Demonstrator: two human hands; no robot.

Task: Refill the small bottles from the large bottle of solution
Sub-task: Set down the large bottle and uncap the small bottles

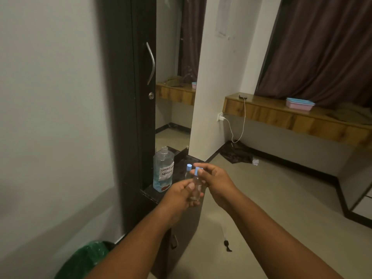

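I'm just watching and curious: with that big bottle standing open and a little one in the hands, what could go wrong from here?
The large bottle stands uncapped near the hands; a bump could tip and spill it. The left hand holds a small bottle while the right hand grips its blue cap; it could slip. A second small bottle behind could get knocked over.

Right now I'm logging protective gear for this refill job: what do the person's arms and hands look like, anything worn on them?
Both arms are bare up to the picture's lower edge, with no sleeve in view. The left hand and right hand carry no gloves, and no ring, watch or bracelet shows. The nails look short and unpainted, though the picture is slightly blurred.
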